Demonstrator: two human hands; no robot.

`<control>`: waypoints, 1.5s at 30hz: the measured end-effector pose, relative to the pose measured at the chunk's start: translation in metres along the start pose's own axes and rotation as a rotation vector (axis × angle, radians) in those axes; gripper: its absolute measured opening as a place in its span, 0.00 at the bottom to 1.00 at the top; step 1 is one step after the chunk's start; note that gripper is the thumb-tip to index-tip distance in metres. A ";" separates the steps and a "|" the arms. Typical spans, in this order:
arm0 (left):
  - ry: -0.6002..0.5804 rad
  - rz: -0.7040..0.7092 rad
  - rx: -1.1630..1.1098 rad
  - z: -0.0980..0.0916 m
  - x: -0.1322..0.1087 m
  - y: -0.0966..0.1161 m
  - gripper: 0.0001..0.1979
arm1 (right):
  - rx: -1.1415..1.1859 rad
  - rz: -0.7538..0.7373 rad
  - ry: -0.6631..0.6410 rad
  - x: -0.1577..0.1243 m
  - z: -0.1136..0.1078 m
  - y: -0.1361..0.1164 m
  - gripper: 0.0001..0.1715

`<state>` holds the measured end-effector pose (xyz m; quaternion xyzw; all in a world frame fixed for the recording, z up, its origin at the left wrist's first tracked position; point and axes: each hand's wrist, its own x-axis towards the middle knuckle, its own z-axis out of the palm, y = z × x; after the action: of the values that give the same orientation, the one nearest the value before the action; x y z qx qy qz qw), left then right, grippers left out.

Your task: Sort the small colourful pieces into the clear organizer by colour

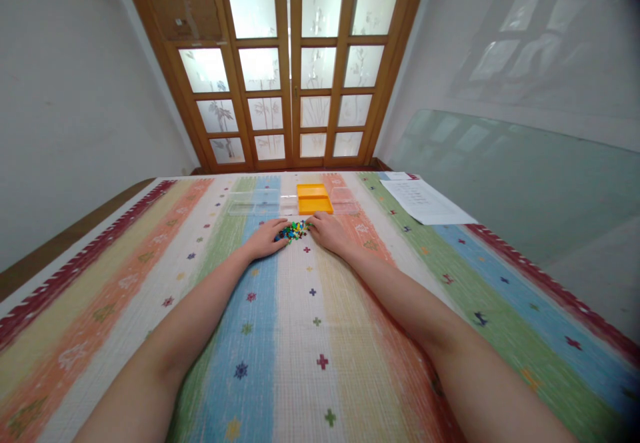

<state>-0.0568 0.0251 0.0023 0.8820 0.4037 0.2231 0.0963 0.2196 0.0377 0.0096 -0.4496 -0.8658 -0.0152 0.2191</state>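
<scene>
"Which step?"
"Handling the tiny multicoloured pieces (296, 231), I'd judge; they lie between left hand (266, 239) and right hand (326, 231), fingers curved. Grasping any? Can't tell."
"Next move?"
"Calls for light fingertips, probably."

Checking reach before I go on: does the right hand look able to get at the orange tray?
Probably yes: the right hand is by the small colourful pieces, close to the orange tray, with nothing visible between hand and tray.

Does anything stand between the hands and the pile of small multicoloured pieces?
Nothing visible does: the left hand and right hand are at opposite edges of the multicoloured pile; the orange rectangular plastic tray lies beyond.
</scene>
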 end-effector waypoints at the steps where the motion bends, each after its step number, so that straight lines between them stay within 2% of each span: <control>1: -0.036 -0.009 0.021 0.001 0.000 0.001 0.28 | -0.005 0.017 0.010 0.000 0.000 0.000 0.12; 5: -0.131 -0.073 0.142 0.013 0.001 0.011 0.32 | 0.013 0.029 0.019 0.000 0.001 0.002 0.12; 9: -0.156 -0.062 0.199 0.028 0.004 0.026 0.36 | 0.102 -0.082 -0.027 0.002 0.008 0.009 0.11; 12: -0.165 -0.059 0.214 0.031 0.006 0.030 0.36 | 0.145 -0.074 -0.016 0.003 0.012 0.013 0.13; 16: -0.161 -0.154 0.233 0.028 0.006 0.024 0.37 | 0.099 -0.001 0.017 0.002 0.013 0.015 0.14; 20: -0.100 -0.205 0.206 0.027 0.004 0.015 0.35 | 0.042 0.052 0.025 0.001 0.011 0.014 0.14; 22: -0.065 -0.194 0.175 0.027 0.003 0.015 0.34 | 0.051 0.026 0.012 0.002 0.011 0.014 0.14; 27: 0.018 -0.110 0.062 0.017 0.005 0.013 0.28 | 0.206 -0.167 -0.077 0.003 0.010 0.010 0.18; 30: 0.115 -0.171 0.052 0.002 0.004 0.003 0.22 | 0.278 -0.174 -0.078 0.002 0.008 0.008 0.19; 32: 0.132 -0.215 0.080 -0.008 0.002 -0.007 0.16 | 0.274 -0.151 -0.057 0.001 0.007 0.008 0.18; 38: -0.055 -0.200 -0.077 -0.027 -0.007 -0.028 0.08 | 0.083 -0.018 0.017 -0.001 -0.001 0.004 0.18; 41: -0.128 -0.167 -0.136 -0.029 -0.008 -0.026 0.06 | 0.030 0.036 -0.021 -0.001 -0.006 0.002 0.14; 45: -0.149 -0.119 -0.148 -0.025 -0.004 -0.015 0.08 | 0.049 0.023 -0.057 0.000 -0.006 0.003 0.12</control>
<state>-0.0814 0.0314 0.0178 0.8610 0.4297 0.1801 0.2041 0.2244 0.0379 0.0148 -0.4541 -0.8666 0.0213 0.2055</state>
